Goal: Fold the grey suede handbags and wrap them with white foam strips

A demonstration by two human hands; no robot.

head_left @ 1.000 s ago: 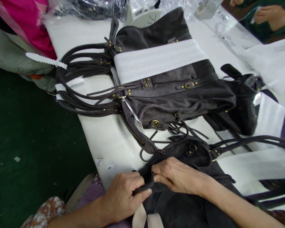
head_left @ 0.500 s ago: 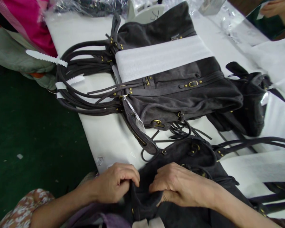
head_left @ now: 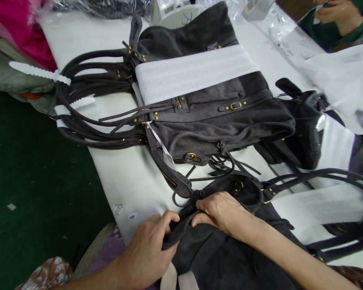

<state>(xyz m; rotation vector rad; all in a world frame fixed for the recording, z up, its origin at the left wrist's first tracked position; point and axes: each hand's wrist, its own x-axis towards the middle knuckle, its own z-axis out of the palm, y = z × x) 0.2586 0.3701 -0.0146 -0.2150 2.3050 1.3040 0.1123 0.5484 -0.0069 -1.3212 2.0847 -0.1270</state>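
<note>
A dark grey suede bag (head_left: 224, 257) lies at the near edge of the white table (head_left: 133, 177), partly on my lap. My left hand (head_left: 148, 253) is closed on the bag's near corner edge, thumb on top. My right hand (head_left: 220, 211) pinches the same folded edge from the other side, fingers curled. Pale straps (head_left: 177, 280) show under the bag between my arms. Beyond lies a second grey suede bag (head_left: 214, 117) with brass studs and a white foam sheet (head_left: 193, 72) wrapped across it.
Long suede handles (head_left: 87, 104) with white foam wraps hang over the table's left edge. A black bag (head_left: 305, 125) and more foam sheets lie right. Another person's hand (head_left: 335, 14) is at the far right. Green floor (head_left: 33, 181) lies left.
My hands had pulled the bag's corner down toward me and apart; now they are back up on the table edge, close together, pinching the folded edge. The view shifted slightly.
</note>
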